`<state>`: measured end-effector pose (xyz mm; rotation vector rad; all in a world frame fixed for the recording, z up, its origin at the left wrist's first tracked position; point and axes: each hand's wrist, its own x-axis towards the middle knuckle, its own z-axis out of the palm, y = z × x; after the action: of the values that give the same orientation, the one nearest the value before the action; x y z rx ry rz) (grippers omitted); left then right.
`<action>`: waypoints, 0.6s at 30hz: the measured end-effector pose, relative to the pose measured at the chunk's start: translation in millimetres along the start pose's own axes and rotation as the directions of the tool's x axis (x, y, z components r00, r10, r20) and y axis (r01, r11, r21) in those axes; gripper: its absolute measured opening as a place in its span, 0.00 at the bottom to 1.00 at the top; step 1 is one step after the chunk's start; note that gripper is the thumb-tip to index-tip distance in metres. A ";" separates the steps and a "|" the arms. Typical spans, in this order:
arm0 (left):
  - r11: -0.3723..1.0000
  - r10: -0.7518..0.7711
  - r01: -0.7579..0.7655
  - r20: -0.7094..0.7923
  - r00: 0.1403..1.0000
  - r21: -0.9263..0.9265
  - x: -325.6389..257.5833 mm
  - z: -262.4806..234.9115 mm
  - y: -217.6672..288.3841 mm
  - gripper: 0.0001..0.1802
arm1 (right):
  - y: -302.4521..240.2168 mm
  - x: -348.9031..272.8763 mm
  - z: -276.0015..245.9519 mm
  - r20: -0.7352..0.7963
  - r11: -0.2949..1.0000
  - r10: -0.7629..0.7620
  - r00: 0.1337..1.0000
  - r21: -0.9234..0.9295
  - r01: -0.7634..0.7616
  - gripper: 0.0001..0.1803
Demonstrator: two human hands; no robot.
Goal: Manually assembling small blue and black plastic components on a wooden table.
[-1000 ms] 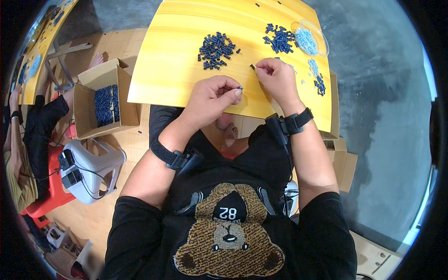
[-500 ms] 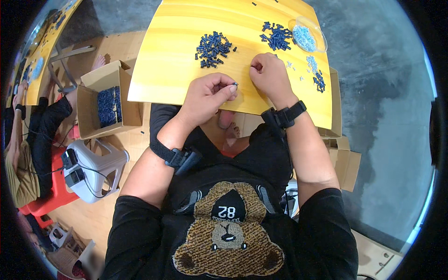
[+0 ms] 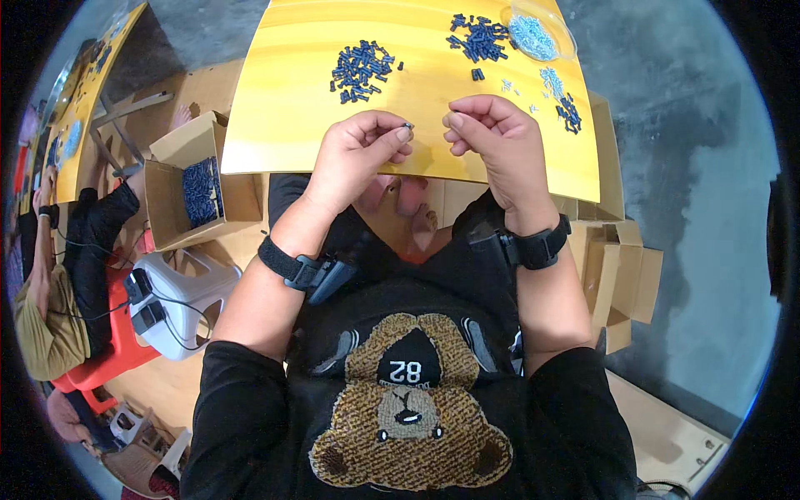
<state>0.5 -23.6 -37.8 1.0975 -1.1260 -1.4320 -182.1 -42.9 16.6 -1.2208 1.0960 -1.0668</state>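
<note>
Head view: above the near edge of the yellow table (image 3: 275,125), a small dark piece (image 3: 408,126) is pinched by the left hand (image 3: 358,156); the thumb and forefinger of the right hand (image 3: 500,142) are held close together, whether on anything cannot be told. Beyond, a left pile (image 3: 360,72) and a right pile (image 3: 479,40) of dark pieces are seen, the latter beside a clear dish (image 3: 572,43).

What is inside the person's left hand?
The left hand pinches a small dark piece. Only one end pokes out; the hand covers the rest, and the palm cannot be seen.
</note>
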 end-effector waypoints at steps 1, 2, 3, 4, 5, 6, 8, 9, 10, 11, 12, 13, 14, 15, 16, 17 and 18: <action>0.999 -0.027 0.027 0.000 1.000 -0.023 -1.6 1.4 1.6 0.09 | -1.5 -3.3 1.3 0.011 0.999 -0.009 1.000 0.043 0.008 0.07; 0.997 -0.055 0.055 -0.001 0.998 -0.047 -3.4 2.6 3.4 0.09 | -2.4 -5.7 2.4 0.023 0.996 -0.018 1.000 0.085 0.016 0.06; 0.998 -0.056 0.056 0.002 0.998 -0.042 -5.6 3.2 5.9 0.09 | -2.9 -7.3 3.5 0.020 0.996 -0.019 1.000 0.090 0.017 0.06; 0.995 -0.068 0.069 0.008 0.998 -0.077 -8.5 4.2 7.8 0.09 | -2.6 -9.4 4.1 0.028 0.997 -0.049 0.998 0.064 0.047 0.07; 0.990 -0.081 0.082 0.014 0.997 -0.112 -11.0 5.4 9.1 0.09 | -2.2 -11.2 4.6 0.038 0.996 -0.079 0.996 0.038 0.078 0.07; 0.991 -0.083 0.084 0.016 0.996 -0.108 -13.2 6.9 9.8 0.09 | -2.0 -12.6 4.8 0.035 0.996 -0.078 0.996 0.041 0.077 0.07; 0.994 -0.044 0.047 0.031 0.999 -0.094 -17.1 8.8 11.3 0.09 | -1.6 -14.5 5.8 0.041 0.997 -0.052 0.998 0.064 0.049 0.07; 0.995 -0.046 0.048 0.032 0.998 -0.091 -19.1 9.9 12.3 0.09 | -0.7 -16.1 7.1 0.039 0.997 -0.052 0.998 0.067 0.049 0.07; 0.995 -0.036 0.038 0.027 0.999 -0.090 -20.8 11.3 13.4 0.09 | 0.4 -17.6 8.4 0.039 0.997 -0.044 0.998 0.069 0.041 0.07; 0.996 -0.026 0.028 0.023 0.999 -0.090 -22.2 12.3 14.1 0.09 | 1.4 -18.7 9.5 0.039 0.997 -0.036 0.999 0.071 0.033 0.07; 0.996 -0.026 0.028 0.024 0.999 -0.087 -23.3 12.7 14.6 0.09 | 2.4 -19.5 10.3 0.038 0.997 -0.037 0.999 0.074 0.034 0.07; 0.997 -0.021 0.024 0.031 0.999 -0.075 -24.6 12.7 14.8 0.10 | 3.8 -20.3 11.2 0.034 0.996 -0.046 0.998 0.083 0.043 0.07; 0.998 -0.017 0.020 0.039 0.999 -0.064 -25.8 12.9 15.1 0.10 | 4.5 -21.2 11.5 0.029 0.994 -0.055 0.998 0.093 0.052 0.06; 0.998 -0.017 0.020 0.039 0.999 -0.061 -27.0 13.8 15.9 0.10 | 4.1 -22.2 10.9 0.028 0.994 -0.056 0.998 0.095 0.053 0.06; 0.997 -0.013 0.016 0.046 0.999 -0.075 -28.3 13.9 17.5 0.10 | 3.3 -23.2 11.1 0.034 0.994 -0.039 0.999 0.100 0.036 0.06; 0.996 -0.008 0.013 0.054 0.999 -0.090 -29.4 14.1 18.5 0.10 | 3.0 -24.2 11.5 0.040 0.994 -0.023 0.999 0.104 0.018 0.07; 0.996 -0.009 0.014 0.055 0.998 -0.086 -30.3 14.8 18.7 0.10 | 3.2 -25.1 12.2 0.039 0.994 -0.024 0.999 0.108 0.020 0.07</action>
<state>-7.5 6.1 -14.5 1.0108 -1.0876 -1.5135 -173.9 -16.0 15.1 -1.1660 0.9842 -1.0994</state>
